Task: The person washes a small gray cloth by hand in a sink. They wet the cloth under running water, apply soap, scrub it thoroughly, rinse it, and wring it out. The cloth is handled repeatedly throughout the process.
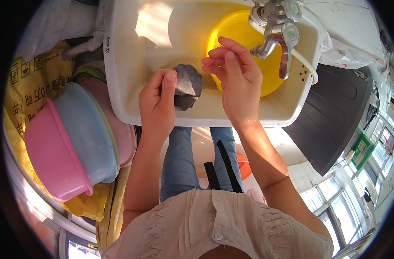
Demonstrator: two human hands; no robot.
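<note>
My left hand (161, 97) grips a bunched dark grey cloth (187, 84) over the near left part of a white sink (203, 118). The cloth sticks out to the right of my thumb. To its right my right hand (237, 74) is raised with bent, slightly parted fingers and holds nothing that I can see. Beneath and behind that hand, a yellow plastic basin (271, 82) rests in the sink. A chrome faucet (266, 47) with lever handles reaches over the basin, just right of my right fingertips.
Pink (54, 152), blue (83, 129) and other plastic basins lean together left of the sink, against a yellow printed sack (38, 81). A white hose (303, 61) curves over the sink's right side. A dark grey panel (329, 113) stands at the right. Below is an orange container (244, 166).
</note>
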